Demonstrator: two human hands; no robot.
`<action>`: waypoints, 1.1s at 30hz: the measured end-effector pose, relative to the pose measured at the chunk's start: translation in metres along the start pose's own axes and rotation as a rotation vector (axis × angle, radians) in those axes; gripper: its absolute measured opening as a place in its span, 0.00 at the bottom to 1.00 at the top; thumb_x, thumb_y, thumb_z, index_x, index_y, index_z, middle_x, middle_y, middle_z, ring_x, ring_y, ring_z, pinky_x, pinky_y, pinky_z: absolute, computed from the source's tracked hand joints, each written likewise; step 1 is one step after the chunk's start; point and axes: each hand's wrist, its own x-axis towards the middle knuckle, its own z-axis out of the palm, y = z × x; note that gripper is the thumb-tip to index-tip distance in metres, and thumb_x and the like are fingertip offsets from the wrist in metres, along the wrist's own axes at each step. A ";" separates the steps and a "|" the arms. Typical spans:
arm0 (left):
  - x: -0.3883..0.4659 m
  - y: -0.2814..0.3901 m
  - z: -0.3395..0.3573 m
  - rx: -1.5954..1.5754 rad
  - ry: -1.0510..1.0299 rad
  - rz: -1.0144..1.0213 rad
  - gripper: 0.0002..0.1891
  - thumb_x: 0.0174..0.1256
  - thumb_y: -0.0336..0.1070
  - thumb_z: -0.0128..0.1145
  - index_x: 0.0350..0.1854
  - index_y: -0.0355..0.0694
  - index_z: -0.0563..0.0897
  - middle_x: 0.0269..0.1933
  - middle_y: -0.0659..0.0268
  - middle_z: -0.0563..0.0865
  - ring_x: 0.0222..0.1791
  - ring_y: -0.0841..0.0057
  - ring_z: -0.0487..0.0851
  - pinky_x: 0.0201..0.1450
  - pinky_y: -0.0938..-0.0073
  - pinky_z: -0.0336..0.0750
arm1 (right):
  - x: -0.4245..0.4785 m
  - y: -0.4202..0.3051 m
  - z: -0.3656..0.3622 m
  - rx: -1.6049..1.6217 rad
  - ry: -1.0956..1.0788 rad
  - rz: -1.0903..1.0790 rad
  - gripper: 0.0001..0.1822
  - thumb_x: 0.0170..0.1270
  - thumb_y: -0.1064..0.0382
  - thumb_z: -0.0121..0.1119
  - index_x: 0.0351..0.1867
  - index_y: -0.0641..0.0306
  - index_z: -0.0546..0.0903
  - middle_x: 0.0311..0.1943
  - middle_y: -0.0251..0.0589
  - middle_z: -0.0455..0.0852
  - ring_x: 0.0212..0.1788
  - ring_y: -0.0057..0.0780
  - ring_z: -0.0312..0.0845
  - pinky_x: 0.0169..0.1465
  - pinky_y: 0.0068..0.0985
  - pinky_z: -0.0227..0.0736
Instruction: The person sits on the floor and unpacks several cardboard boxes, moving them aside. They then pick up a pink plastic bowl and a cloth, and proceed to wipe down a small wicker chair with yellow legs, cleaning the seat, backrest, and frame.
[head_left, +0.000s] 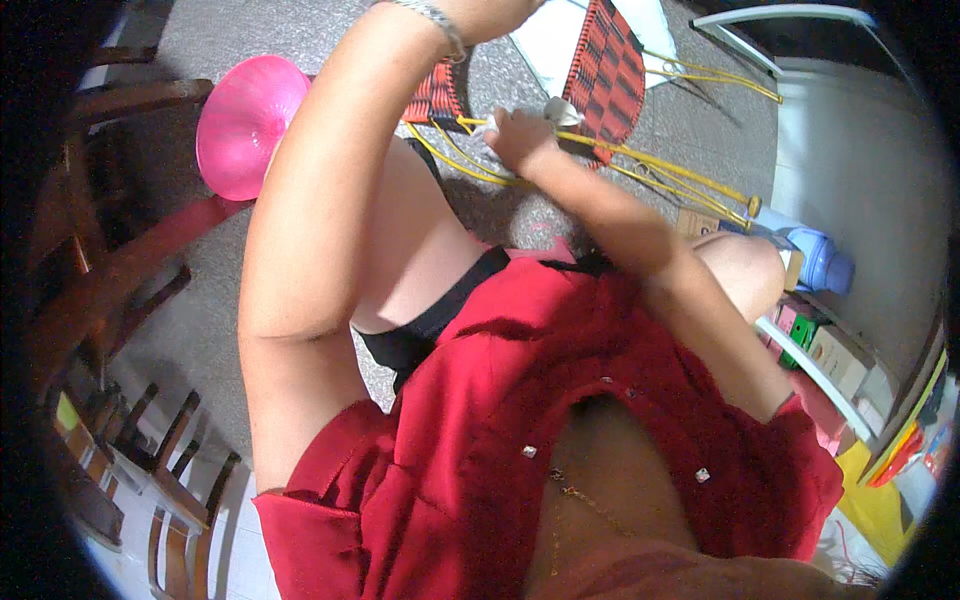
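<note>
My right hand (525, 142) is closed around a crumpled white cloth (562, 112) at a thin yellow rod (660, 163). Parts of the cloth stick out on both sides of the fingers. The rod slants down to the right and ends in a knob. Beyond the hand stands a panel woven in red and black strips (609, 82), with more thin yellow rods about it. A second woven piece (435, 94) is partly covered by my left forearm. My left hand (499, 19), with a bracelet at the wrist, is cut off by the top edge, its fingers hidden.
A pink plastic bowl (244, 127) is left of my left forearm, near dark wooden furniture (135, 97). White sheeting (544, 45) lies on the speckled floor behind the woven panel. To the right are a blue plastic bottle (821, 259) and a shelf holding several boxes (836, 356).
</note>
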 end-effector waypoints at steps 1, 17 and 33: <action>-0.001 -0.011 -0.005 0.055 0.096 0.055 0.15 0.59 0.36 0.50 0.47 0.37 0.76 0.36 0.47 0.81 0.37 0.55 0.80 0.43 0.61 0.73 | 0.006 -0.004 -0.002 0.066 -0.003 0.075 0.09 0.54 0.60 0.48 0.35 0.54 0.78 0.37 0.44 0.77 0.38 0.44 0.76 0.37 0.36 0.74; -0.001 -0.172 0.030 0.443 0.042 -0.463 0.27 0.58 0.55 0.48 0.56 0.43 0.71 0.48 0.48 0.78 0.50 0.55 0.76 0.53 0.61 0.69 | -0.009 0.029 -0.068 0.586 0.005 0.097 0.21 0.44 0.55 0.57 0.43 0.52 0.72 0.34 0.50 0.81 0.39 0.48 0.77 0.41 0.41 0.71; -0.003 -0.263 0.164 -0.982 0.392 -0.982 0.28 0.54 0.58 0.54 0.36 0.31 0.81 0.32 0.55 0.82 0.27 0.70 0.81 0.31 0.68 0.74 | -0.082 0.054 -0.100 0.594 0.143 0.098 0.22 0.40 0.57 0.59 0.42 0.51 0.73 0.38 0.45 0.81 0.40 0.45 0.77 0.40 0.38 0.71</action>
